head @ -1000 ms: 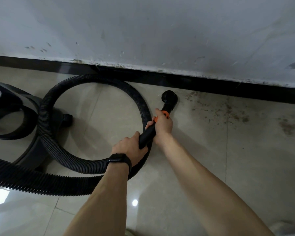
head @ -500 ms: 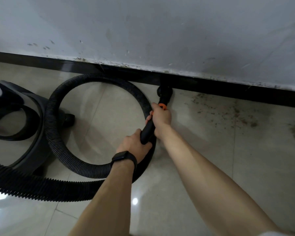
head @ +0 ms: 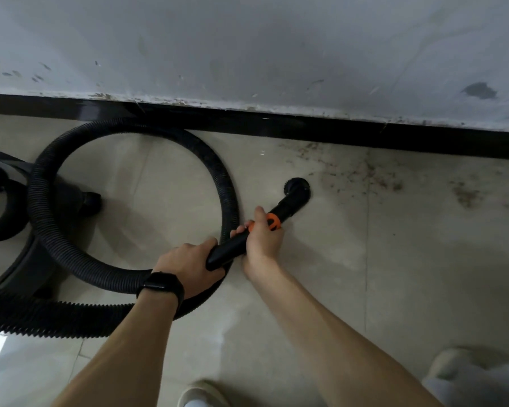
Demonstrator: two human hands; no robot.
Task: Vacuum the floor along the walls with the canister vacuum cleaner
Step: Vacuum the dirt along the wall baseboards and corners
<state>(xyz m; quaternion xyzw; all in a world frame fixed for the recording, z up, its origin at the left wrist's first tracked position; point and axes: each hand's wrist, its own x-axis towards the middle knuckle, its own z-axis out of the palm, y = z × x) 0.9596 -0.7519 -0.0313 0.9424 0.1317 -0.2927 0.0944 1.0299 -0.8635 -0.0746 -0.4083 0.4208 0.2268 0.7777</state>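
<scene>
Item 1, vacuum cleaner (head: 0, 207): dark canister body at the far left edge of the view, partly cut off, standing on the floor (head: 423, 274) with 1 black wheel (head: 91, 201) showing. Item 2, hose (head: 41, 201): black, ribbed, lying in 1 full loop on the tiles, the top of the loop against the baseboard (head: 306, 126); a further run crosses the lower left corner and passes under the left forearm. Item 3, tube (head: 232, 248): short, smooth, black, rigid, running up and to the right from the hose end, with an orange ring (head: 273, 222) partway along. Item 4, brush head (head: 296, 190): round, black, on the far end of the tube, set down on the floor, apart from the baseboard and just left of the dirt. Item 5, dirt (head: 370, 176): brown specks and smears scattered over the pale tiles to the right, reaching up to the baseboard. Item 6, wall (head: 276, 48): grey-white, scuffed, with a dark patch at the right and flaked paint along its bottom edge above the glossy black baseboard. Item 7, left hand (head: 188, 264): fingers curled fully round the near end of the tube where it joins the hose; black watch (head: 162, 286) on the wrist. Item 8, right hand (head: 263, 240): closed round the tube just behind the orange ring, thumb stretched toward the ring. Item 9, shoe (head: 202, 393): pale, at the bottom edge between the 2 forearms, blurred.
</scene>
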